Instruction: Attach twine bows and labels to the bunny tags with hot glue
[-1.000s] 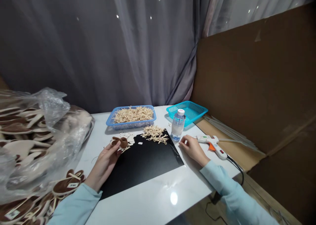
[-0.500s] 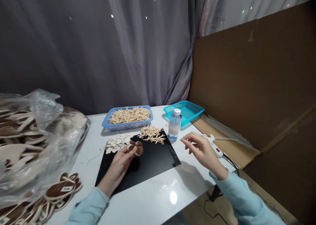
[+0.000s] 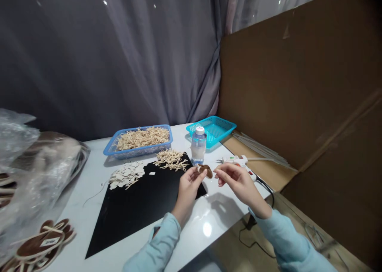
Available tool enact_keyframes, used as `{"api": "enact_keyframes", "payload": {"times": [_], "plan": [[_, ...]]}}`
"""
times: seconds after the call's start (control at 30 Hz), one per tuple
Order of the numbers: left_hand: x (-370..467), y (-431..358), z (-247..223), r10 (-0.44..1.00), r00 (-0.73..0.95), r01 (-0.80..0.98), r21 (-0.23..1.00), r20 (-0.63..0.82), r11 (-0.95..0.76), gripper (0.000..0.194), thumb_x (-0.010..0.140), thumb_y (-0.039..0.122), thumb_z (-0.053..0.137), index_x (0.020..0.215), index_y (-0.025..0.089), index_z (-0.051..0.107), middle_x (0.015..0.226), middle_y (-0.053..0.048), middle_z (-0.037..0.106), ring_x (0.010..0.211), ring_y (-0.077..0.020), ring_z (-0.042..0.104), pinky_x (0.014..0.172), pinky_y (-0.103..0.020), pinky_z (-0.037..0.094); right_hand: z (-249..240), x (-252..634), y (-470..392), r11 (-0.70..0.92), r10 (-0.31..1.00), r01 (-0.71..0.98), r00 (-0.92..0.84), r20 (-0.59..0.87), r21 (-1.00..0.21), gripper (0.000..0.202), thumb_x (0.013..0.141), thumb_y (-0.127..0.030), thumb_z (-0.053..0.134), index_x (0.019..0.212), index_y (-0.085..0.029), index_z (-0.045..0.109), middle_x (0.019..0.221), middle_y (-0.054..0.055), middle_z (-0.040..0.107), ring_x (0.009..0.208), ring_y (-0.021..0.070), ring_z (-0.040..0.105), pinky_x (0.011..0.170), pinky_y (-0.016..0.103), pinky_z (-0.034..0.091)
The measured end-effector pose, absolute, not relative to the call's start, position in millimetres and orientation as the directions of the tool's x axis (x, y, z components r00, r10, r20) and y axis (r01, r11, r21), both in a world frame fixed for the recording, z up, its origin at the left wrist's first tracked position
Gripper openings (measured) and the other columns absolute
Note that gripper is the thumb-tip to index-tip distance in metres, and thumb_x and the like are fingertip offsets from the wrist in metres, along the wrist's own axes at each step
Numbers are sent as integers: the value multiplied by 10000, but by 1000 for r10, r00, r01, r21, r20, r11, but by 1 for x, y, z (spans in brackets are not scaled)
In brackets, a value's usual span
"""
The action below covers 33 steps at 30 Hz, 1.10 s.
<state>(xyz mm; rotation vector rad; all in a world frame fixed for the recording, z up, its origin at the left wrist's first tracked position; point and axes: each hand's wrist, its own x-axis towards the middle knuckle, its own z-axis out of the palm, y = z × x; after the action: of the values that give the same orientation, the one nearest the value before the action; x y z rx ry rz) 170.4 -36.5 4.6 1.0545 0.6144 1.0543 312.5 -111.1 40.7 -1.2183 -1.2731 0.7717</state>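
Observation:
Between the thumb and fingers of my left hand (image 3: 188, 189) is a small brown fuzzy piece with a pale edge (image 3: 206, 171), held over the right edge of the black mat (image 3: 140, 216). Just to its right, my right hand (image 3: 240, 184) is closed in a pinch; what it holds, if anything, is too small to make out. A white glue gun (image 3: 235, 160) lies right behind the right hand. On the mat are a heap of cream cord loops (image 3: 170, 160) and a heap of white paper-like pieces (image 3: 127, 174).
A blue basket (image 3: 108, 148) full of cord loops stands at the back, with a turquoise basket (image 3: 219, 129) to its right. The water bottle (image 3: 198, 146) stands before it. Brown-and-cream plush pieces (image 3: 38, 244) and plastic wrap (image 3: 30, 192) lie left; a cardboard wall (image 3: 298, 77) rises right.
My left hand has carried the brown piece rightward, close to the pinched fingers of my right hand. The view has shifted right, bringing more of the glue gun into sight.

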Motion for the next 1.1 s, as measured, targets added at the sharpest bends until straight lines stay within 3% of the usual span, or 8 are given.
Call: {"api": "enact_keyframes", "payload": {"times": [0.17, 0.33, 0.57, 0.83, 1.1], "plan": [[182, -36, -1, 923, 383, -419, 898, 38, 137, 257, 685, 314, 805, 890, 179, 730, 920, -79, 749, 881, -219, 671, 832, -301, 460, 29, 300, -120, 264, 918, 331, 201, 342, -906, 209, 910, -374, 571, 828, -197, 648, 752, 27, 643, 591, 145, 608, 564, 260, 500], [179, -33, -7, 929, 370, -463, 867, 2, 183, 218, 711, 317, 786, 869, 182, 720, 916, -60, 735, 883, -186, 656, 837, -278, 450, 23, 287, -129, 276, 916, 395, 167, 364, -876, 195, 938, -316, 520, 828, -206, 638, 759, 27, 625, 606, 149, 595, 584, 261, 484], [178, -38, -5, 911, 411, -480, 841, -36, 250, 215, 709, 302, 785, 883, 185, 733, 918, -57, 725, 870, -174, 650, 806, -258, 454, 14, 285, -138, 266, 911, 354, 212, 354, -897, 195, 939, -315, 521, 826, -212, 642, 736, 20, 602, 616, 154, 582, 593, 266, 466], [179, -38, -7, 895, 445, -489, 834, -15, 257, 214, 714, 289, 789, 877, 161, 736, 915, -73, 730, 847, -180, 644, 823, -280, 449, 12, 275, -126, 348, 839, 105, 410, 359, -932, 147, 919, -331, 574, 859, -213, 640, 695, -8, 578, 612, 134, 539, 610, 248, 455], [177, -39, -3, 913, 404, -544, 787, -57, 290, 222, 692, 274, 816, 867, 167, 730, 872, -25, 710, 799, -116, 615, 766, -212, 443, -8, 267, -126, 293, 851, 274, 362, 380, -916, 190, 937, -309, 530, 804, -189, 593, 735, 9, 580, 667, 138, 543, 623, 240, 433]]}}
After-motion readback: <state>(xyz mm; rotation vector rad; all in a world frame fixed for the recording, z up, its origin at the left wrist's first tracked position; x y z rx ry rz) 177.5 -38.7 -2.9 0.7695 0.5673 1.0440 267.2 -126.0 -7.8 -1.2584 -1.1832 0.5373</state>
